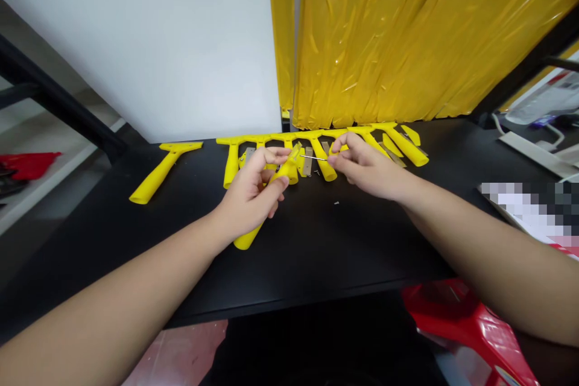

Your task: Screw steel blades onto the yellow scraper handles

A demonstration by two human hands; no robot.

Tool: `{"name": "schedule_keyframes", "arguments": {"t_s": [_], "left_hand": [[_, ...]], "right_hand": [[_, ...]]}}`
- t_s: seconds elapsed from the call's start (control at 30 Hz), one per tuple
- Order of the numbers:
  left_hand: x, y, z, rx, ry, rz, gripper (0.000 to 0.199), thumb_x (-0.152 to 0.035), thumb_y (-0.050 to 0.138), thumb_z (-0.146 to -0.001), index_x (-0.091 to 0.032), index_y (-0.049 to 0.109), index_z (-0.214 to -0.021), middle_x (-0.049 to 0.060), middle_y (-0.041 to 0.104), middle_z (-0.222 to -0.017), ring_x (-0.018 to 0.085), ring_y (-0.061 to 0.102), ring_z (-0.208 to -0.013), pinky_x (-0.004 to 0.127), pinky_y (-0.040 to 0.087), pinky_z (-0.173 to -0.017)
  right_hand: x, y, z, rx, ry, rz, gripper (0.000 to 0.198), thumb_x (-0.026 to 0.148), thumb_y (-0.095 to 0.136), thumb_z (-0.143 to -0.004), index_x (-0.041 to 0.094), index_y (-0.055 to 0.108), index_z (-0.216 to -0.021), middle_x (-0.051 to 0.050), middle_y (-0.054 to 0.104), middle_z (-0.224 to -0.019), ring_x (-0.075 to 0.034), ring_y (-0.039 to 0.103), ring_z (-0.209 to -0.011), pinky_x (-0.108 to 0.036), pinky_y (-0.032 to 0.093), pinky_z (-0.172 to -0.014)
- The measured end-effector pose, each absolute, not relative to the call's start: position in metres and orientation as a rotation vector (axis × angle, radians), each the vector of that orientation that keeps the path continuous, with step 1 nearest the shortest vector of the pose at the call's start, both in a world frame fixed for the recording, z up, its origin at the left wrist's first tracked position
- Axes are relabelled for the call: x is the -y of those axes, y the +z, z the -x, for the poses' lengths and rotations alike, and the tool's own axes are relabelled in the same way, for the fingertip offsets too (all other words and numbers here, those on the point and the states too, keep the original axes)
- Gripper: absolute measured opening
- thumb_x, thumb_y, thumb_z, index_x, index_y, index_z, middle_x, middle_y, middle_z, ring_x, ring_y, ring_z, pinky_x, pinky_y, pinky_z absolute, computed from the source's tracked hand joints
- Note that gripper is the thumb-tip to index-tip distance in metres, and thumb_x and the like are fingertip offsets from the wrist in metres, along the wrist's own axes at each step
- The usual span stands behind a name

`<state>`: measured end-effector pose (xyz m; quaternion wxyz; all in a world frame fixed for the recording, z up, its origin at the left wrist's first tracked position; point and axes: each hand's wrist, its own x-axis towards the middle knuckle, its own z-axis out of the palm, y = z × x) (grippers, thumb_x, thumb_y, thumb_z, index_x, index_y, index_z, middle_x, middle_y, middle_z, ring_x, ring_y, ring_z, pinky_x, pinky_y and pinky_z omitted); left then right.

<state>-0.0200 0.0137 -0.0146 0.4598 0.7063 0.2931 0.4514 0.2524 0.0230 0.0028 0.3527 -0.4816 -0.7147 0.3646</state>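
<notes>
My left hand [251, 193] is closed around a yellow scraper handle [246, 238], which tilts with its head up and to the right. My right hand [362, 166] grips a screwdriver [313, 158]; its thin metal shaft points left, the tip at the head of the held scraper. Fingers hide most of the screwdriver's grip. Behind both hands, several more yellow scraper handles [231, 166] lie side by side along the back of the black table. Metal blades [308, 163] and small yellow plates [411, 135] lie among them. A tiny screw [336, 202] rests on the tabletop below my right hand.
One separate yellow scraper [156, 178] lies at the left of the black table [316, 259]. A white panel [203, 42] and yellow plastic sheeting [384, 36] stand behind. Black frame posts flank the table. Something glossy and red [474, 319] is below the front edge at right.
</notes>
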Motion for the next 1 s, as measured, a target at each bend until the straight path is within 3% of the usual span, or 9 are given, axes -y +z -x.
{"name": "schedule_keyframes", "arguments": {"t_s": [0.17, 0.33, 0.5, 0.63, 0.77, 0.9, 1.0], "left_hand": [[-0.014, -0.014, 0.018, -0.746, 1.165, -1.715, 0.018, -0.022, 0.063, -0.101, -0.025, 0.049, -0.113, 0.012, 0.046, -0.156, 0.002, 0.062, -0.060, 0.013, 0.048, -0.035], [-0.010, -0.015, 0.017, -0.716, 1.175, -1.737, 0.019, -0.021, 0.064, -0.101, -0.025, 0.049, -0.112, 0.011, 0.048, -0.155, 0.001, 0.062, -0.060, 0.013, 0.049, -0.036], [-0.008, -0.015, 0.014, -0.703, 1.194, -1.744, 0.019, -0.019, 0.062, -0.101, -0.025, 0.049, -0.112, 0.011, 0.048, -0.154, 0.002, 0.063, -0.061, 0.013, 0.048, -0.036], [-0.010, -0.015, 0.013, -0.703, 1.224, -1.741, 0.019, -0.020, 0.063, -0.099, -0.025, 0.049, -0.112, 0.011, 0.048, -0.152, 0.003, 0.064, -0.061, 0.015, 0.048, -0.034], [-0.011, -0.017, 0.012, -0.704, 1.217, -1.755, 0.020, -0.019, 0.064, -0.098, -0.024, 0.049, -0.111, 0.011, 0.049, -0.151, 0.001, 0.062, -0.060, 0.012, 0.048, -0.035], [-0.011, -0.017, 0.012, -0.714, 1.228, -1.756, 0.021, -0.020, 0.065, -0.098, -0.024, 0.049, -0.111, 0.011, 0.049, -0.151, 0.002, 0.063, -0.060, 0.012, 0.048, -0.035], [-0.012, -0.017, 0.013, -0.715, 1.238, -1.751, 0.020, -0.020, 0.064, -0.098, -0.024, 0.050, -0.111, 0.012, 0.048, -0.151, 0.002, 0.063, -0.061, 0.013, 0.048, -0.034]], "right_hand": [[-0.015, -0.011, -0.251, 1.940, 0.645, 1.187, 0.025, 0.033, 0.071, -0.097, 0.027, 0.047, -0.097, 0.002, 0.054, -0.081, -0.018, 0.048, -0.068, -0.034, 0.040, -0.065], [-0.016, -0.014, -0.258, 1.824, 0.653, 1.164, 0.023, 0.037, 0.073, -0.097, 0.027, 0.053, -0.097, -0.001, 0.061, -0.086, -0.019, 0.056, -0.073, -0.036, 0.046, -0.069], [-0.017, -0.013, -0.260, 1.681, 0.806, 1.163, 0.033, 0.050, 0.081, -0.091, 0.024, 0.061, -0.095, -0.001, 0.066, -0.083, -0.017, 0.059, -0.061, -0.036, 0.050, -0.062], [-0.017, -0.015, -0.260, 1.788, 0.854, 1.201, 0.038, 0.057, 0.070, -0.099, 0.021, 0.066, -0.089, 0.001, 0.060, -0.070, -0.014, 0.057, -0.054, -0.033, 0.047, -0.059], [-0.018, -0.023, -0.257, 1.729, 1.045, 1.192, 0.050, 0.068, 0.053, -0.105, 0.021, 0.063, -0.091, 0.006, 0.044, -0.061, -0.012, 0.045, -0.047, -0.030, 0.042, -0.051], [-0.017, -0.026, -0.256, 1.758, 1.048, 1.040, 0.035, 0.053, 0.071, -0.101, 0.027, 0.050, -0.106, 0.008, 0.046, -0.072, -0.011, 0.045, -0.056, -0.028, 0.043, -0.056], [-0.016, -0.026, -0.257, 1.785, 0.876, 1.073, 0.032, 0.050, 0.071, -0.102, 0.026, 0.049, -0.101, 0.005, 0.052, -0.076, -0.013, 0.049, -0.060, -0.029, 0.043, -0.059]]}}
